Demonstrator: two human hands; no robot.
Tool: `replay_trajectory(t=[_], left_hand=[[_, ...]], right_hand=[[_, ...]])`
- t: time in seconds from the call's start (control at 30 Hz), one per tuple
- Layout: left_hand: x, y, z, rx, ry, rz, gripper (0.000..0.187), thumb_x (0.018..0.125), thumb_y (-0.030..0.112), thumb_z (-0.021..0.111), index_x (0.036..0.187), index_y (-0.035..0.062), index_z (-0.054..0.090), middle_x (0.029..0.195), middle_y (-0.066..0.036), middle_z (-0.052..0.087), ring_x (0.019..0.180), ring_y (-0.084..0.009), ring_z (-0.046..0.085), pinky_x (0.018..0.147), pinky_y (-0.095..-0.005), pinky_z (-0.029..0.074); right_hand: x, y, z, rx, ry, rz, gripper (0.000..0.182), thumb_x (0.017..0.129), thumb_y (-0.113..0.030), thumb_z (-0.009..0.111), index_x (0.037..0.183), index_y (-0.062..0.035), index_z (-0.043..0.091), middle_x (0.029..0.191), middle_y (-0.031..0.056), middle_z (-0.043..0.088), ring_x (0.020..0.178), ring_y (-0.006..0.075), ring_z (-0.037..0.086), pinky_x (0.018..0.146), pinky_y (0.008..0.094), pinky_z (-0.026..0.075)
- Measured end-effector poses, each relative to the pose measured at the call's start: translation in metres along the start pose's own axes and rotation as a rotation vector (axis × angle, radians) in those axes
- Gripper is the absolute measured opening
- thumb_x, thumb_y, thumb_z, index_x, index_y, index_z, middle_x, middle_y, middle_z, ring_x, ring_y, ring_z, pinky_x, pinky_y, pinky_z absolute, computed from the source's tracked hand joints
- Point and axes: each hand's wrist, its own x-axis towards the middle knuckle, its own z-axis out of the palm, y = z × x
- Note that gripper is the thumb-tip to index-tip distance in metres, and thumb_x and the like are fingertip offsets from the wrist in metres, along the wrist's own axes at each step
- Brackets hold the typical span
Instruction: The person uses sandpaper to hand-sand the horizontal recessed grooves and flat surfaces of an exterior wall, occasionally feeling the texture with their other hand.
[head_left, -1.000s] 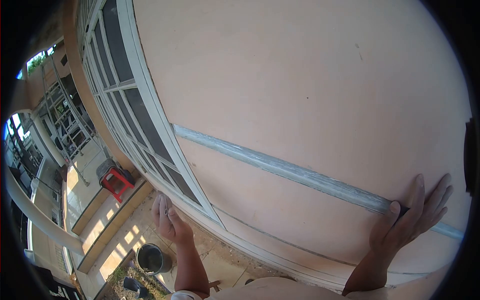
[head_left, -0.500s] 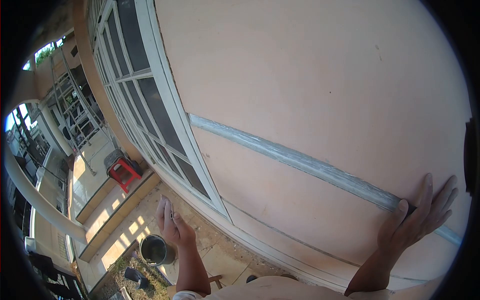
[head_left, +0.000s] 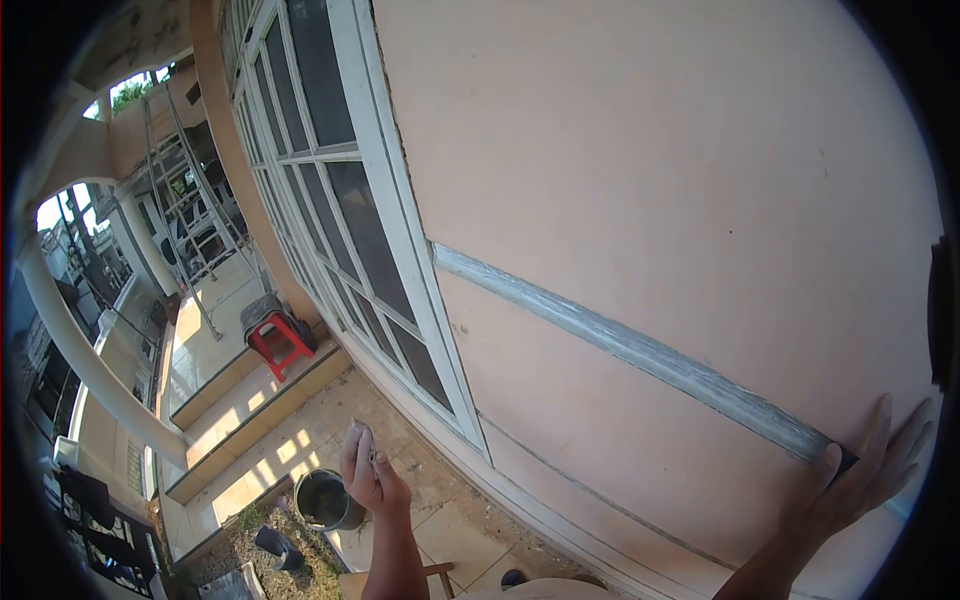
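A grey raised strip (head_left: 620, 338), streaked with pale scuffs, runs slantwise across the pink wall (head_left: 640, 160). Toward its lower right end, my right hand (head_left: 858, 475) presses a dark piece (head_left: 848, 461) that looks like sandpaper onto the strip. The thumb lies on one side, the fingers stretch along the other, and most of the piece is hidden under the palm. My left hand (head_left: 374, 476) is raised away from the wall with its fingers curled together and pale dust on them. A small ring-like shape shows at its fingers; what it grips cannot be made out.
A white-framed window (head_left: 385, 220) borders the wall on the left. Below my left hand stand a dark bucket (head_left: 328, 500) and a black container (head_left: 278, 548). A red stool (head_left: 280, 345) is on the tiled steps (head_left: 225, 425), with metal scaffolding (head_left: 185, 205) beyond.
The whole view has shifted, so the wall, window and both hands sit further right and lower. My right hand stays on the strip, and my left hand keeps its curled pose.
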Motion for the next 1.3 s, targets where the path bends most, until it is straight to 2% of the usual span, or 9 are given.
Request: replay_trajectory(t=[0.13, 0.17, 0.23, 0.57, 0.63, 0.87, 0.93, 1.17, 1.3], left_hand=[[-0.006, -0.002, 0.001, 0.027, -0.004, 0.007, 0.037, 0.101, 0.018, 0.053, 0.117, -0.0135, 0.064, 0.124, -0.027, 0.061, 0.118, -0.0399, 0.060, 0.102, -0.0449, 0.047], [-0.007, -0.002, 0.002, 0.029, -0.003, 0.007, 0.037, 0.101, 0.018, 0.053, 0.117, -0.0135, 0.064, 0.124, -0.027, 0.061, 0.118, -0.0399, 0.060, 0.102, -0.0449, 0.047], [-0.010, -0.002, 0.004, 0.032, -0.014, 0.010, 0.037, 0.102, 0.018, 0.052, 0.119, -0.0135, 0.062, 0.127, -0.026, 0.060, 0.118, -0.0376, 0.060, 0.102, -0.0432, 0.046], [-0.012, -0.001, 0.007, 0.059, -0.023, 0.015, 0.037, 0.102, 0.018, 0.053, 0.119, -0.0138, 0.062, 0.125, -0.026, 0.061, 0.117, -0.0371, 0.061, 0.102, -0.0429, 0.047], [-0.010, 0.001, 0.008, 0.031, -0.022, -0.001, 0.035, 0.100, 0.017, 0.053, 0.114, -0.0127, 0.065, 0.121, -0.025, 0.062, 0.118, -0.0403, 0.060, 0.104, -0.0476, 0.046], [-0.005, 0.001, 0.008, 0.021, -0.017, -0.002, 0.033, 0.099, 0.015, 0.054, 0.114, -0.0124, 0.065, 0.120, -0.024, 0.062, 0.118, -0.0402, 0.060, 0.104, -0.0482, 0.046], [-0.007, -0.001, 0.008, 0.015, -0.053, 0.017, 0.036, 0.100, 0.017, 0.053, 0.119, -0.0128, 0.063, 0.123, -0.025, 0.062, 0.118, -0.0372, 0.060, 0.103, -0.0440, 0.045], [-0.008, -0.001, 0.012, 0.038, -0.052, 0.041, 0.034, 0.100, 0.016, 0.054, 0.117, -0.0114, 0.064, 0.122, -0.024, 0.063, 0.119, -0.0378, 0.060, 0.104, -0.0447, 0.045], [-0.010, -0.002, 0.017, 0.008, -0.016, 0.022, 0.030, 0.098, 0.014, 0.056, 0.110, -0.0114, 0.066, 0.115, -0.022, 0.063, 0.110, -0.0370, 0.063, 0.105, -0.0502, 0.045]], right_hand=[[-0.003, 0.003, -0.001, -0.036, -0.031, -0.032, 0.057, 0.106, -0.048, 0.025, 0.145, -0.0126, 0.044, 0.154, 0.0227, 0.037, 0.141, 0.0397, 0.037, 0.111, 0.0569, 0.032], [-0.004, 0.002, -0.001, -0.033, -0.030, -0.031, 0.057, 0.106, -0.048, 0.025, 0.145, -0.0126, 0.044, 0.154, 0.0227, 0.037, 0.141, 0.0397, 0.037, 0.111, 0.0569, 0.032], [-0.006, 0.001, 0.001, 0.008, -0.025, 0.029, 0.060, 0.104, -0.053, 0.022, 0.144, -0.0165, 0.048, 0.156, 0.0157, 0.037, 0.143, 0.0369, 0.035, 0.114, 0.0594, 0.028], [-0.008, 0.004, 0.001, -0.005, -0.015, 0.010, 0.062, 0.105, -0.054, 0.022, 0.145, -0.0157, 0.048, 0.155, 0.0164, 0.038, 0.142, 0.0366, 0.036, 0.114, 0.0566, 0.031], [-0.010, 0.005, 0.000, -0.015, -0.047, 0.026, 0.062, 0.104, -0.055, 0.022, 0.145, -0.0151, 0.048, 0.154, 0.0172, 0.039, 0.142, 0.0359, 0.037, 0.113, 0.0554, 0.032], [-0.017, -0.002, 0.002, -0.060, -0.037, 0.080, 0.062, 0.105, -0.053, 0.022, 0.146, -0.0139, 0.047, 0.153, 0.0179, 0.040, 0.140, 0.0358, 0.039, 0.112, 0.0528, 0.034], [-0.022, 0.000, 0.006, -0.018, -0.053, 0.148, 0.065, 0.102, -0.059, 0.022, 0.146, -0.0174, 0.048, 0.155, 0.0162, 0.039, 0.142, 0.0376, 0.036, 0.112, 0.0589, 0.031], [-0.015, -0.015, 0.008, 0.098, -0.034, 0.182, 0.067, 0.101, -0.060, 0.026, 0.144, -0.0135, 0.049, 0.155, 0.0210, 0.035, 0.144, 0.0411, 0.031, 0.113, 0.0615, 0.023], [-0.006, -0.020, 0.003, 0.145, -0.019, 0.193, 0.068, 0.101, -0.060, 0.029, 0.143, -0.0108, 0.049, 0.156, 0.0242, 0.032, 0.145, 0.0434, 0.027, 0.114, 0.0632, 0.018]])
